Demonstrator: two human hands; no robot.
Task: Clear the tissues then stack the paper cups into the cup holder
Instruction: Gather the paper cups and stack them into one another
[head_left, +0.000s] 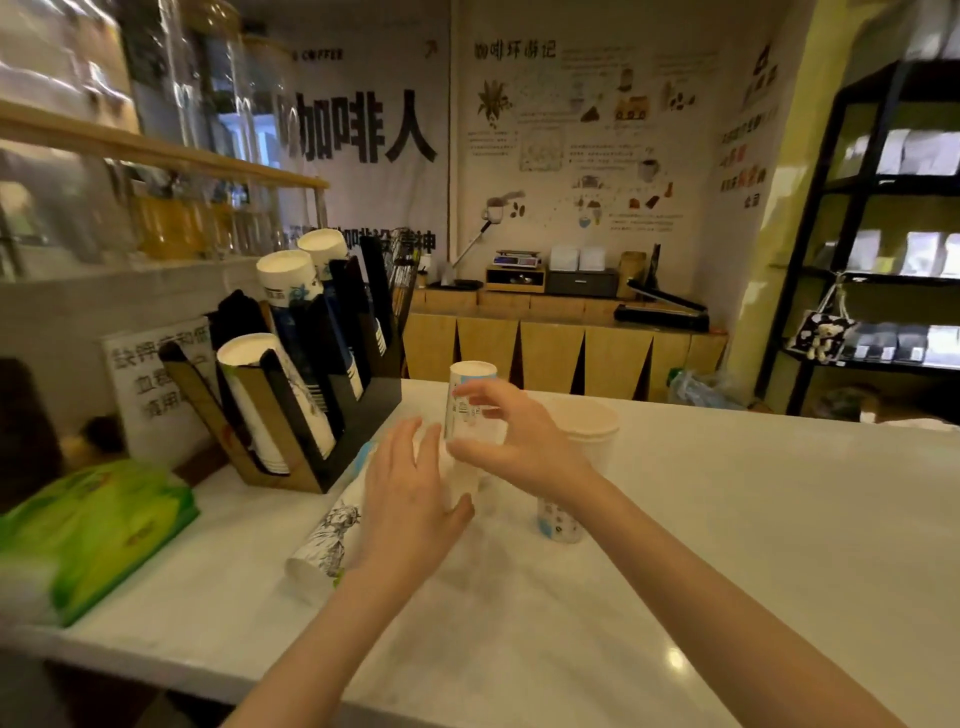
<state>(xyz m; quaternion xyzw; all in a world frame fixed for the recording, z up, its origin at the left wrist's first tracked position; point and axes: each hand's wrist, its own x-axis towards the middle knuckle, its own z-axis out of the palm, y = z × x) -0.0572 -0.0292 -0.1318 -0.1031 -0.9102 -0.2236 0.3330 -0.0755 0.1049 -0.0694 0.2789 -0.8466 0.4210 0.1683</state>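
My right hand (511, 439) is shut on an upside-down white paper cup (470, 395) with blue print, held over the white counter (727, 519). My left hand (410, 499) is open just left of that cup, fingers spread, touching nothing that I can make out. Under the left hand a stack of printed paper cups (324, 540) lies on its side. Another upside-down cup (558, 522) stands below my right wrist, and a wider cup (589, 423) stands behind the right hand. The black cup holder (332, 415) at the left holds several cup stacks. A green tissue pack (98, 525) lies at the far left.
A sign with printed text (150, 384) leans behind the holder. A wooden shelf with glass jars (156, 150) runs above it. Across the aisle stand a wooden cabinet (561, 343) and a black rack (883, 234) at the right.
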